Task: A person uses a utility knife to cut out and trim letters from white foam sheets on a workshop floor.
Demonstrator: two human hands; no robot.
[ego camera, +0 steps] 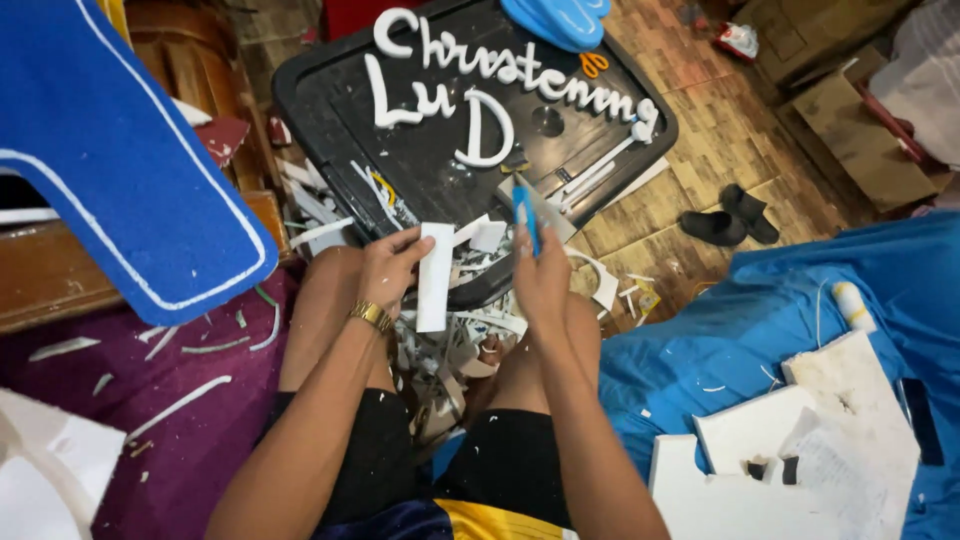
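The left hand [388, 265] pinches a white foam strip [434, 277] upright over the knees, just off the near edge of the black lid [330, 100]. The right hand [540, 275] grips a blue cutter [525, 215], blade close to the left fingers [405, 245]. A slip could likely nick them, or the bare thighs below.

We sit with a tray [330, 100] in front of our knees. Letters [480, 130] lie on it. Scraps [450, 350] lie between our legs. Slippers [730, 215] sit to the right, and boards [800, 450] lie on a sheet [800, 290].
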